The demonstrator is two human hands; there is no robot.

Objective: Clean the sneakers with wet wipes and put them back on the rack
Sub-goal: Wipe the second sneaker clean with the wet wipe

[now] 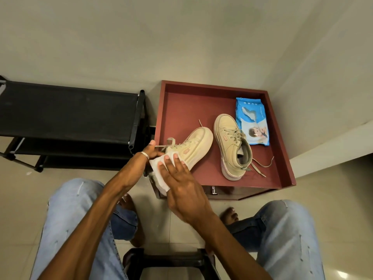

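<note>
Your left hand (148,156) grips the heel end of one beige sneaker (193,147), fingers closed around it, a ring showing on one finger, and the shoe is lifted and tilted over the near left corner of the red-brown cabinet top (181,106), toe pointing away from you. Your right hand (181,184) lies flat against the side of that sneaker with fingers spread, pressing a white wet wipe (159,174) onto it; the wipe is pinned under your fingers and palm. The second sneaker (232,146) rests on the cabinet top to the right, toe away from you, its laces (260,168) trailing loose toward the near edge. Just beside it, touching near its toe end, lies the blue pack of wipes (252,122). The black shoe rack (68,110) stands to the left of the cabinet, against the wall. You sit with your knees in light jeans (68,215) apart and bare feet on the tiled floor (20,188).
</note>
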